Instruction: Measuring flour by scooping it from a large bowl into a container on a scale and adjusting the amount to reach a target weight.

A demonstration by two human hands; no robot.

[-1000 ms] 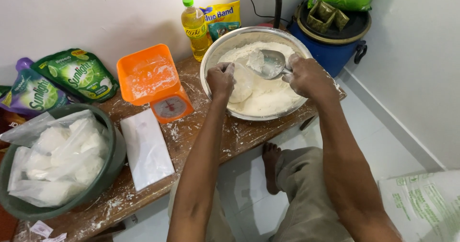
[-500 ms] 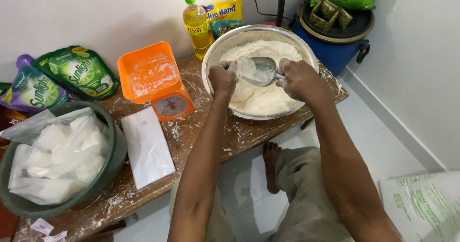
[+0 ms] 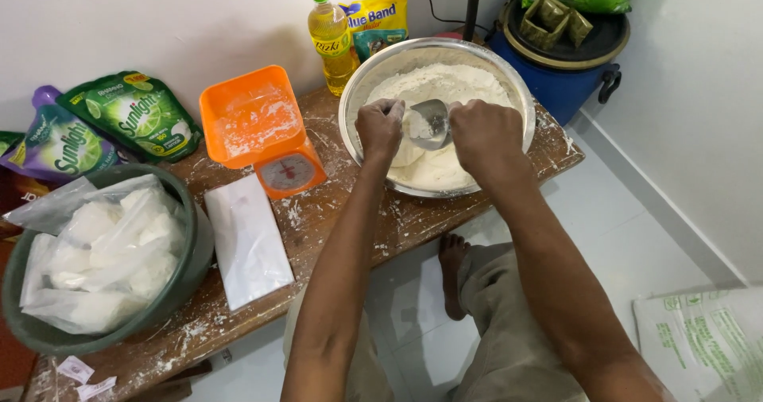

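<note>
Flour (image 3: 445,84) fills a wide steel bowl (image 3: 356,100) at the far right of a dusty wooden table (image 3: 413,219). Over it, the right hand (image 3: 485,135) has its fingers clamped on a metal scoop (image 3: 429,122) carrying a little flour; the left hand (image 3: 380,128) is curled shut beside the scoop's rim. Left of the bowl stands an orange kitchen scale (image 3: 258,128).

A single head-worn camera looks steeply down from close above, facing the white wall (image 3: 159,20). The flour-dusted wooden surface (image 3: 350,219) runs across the frame, with the person's forearms and knees below.
</note>
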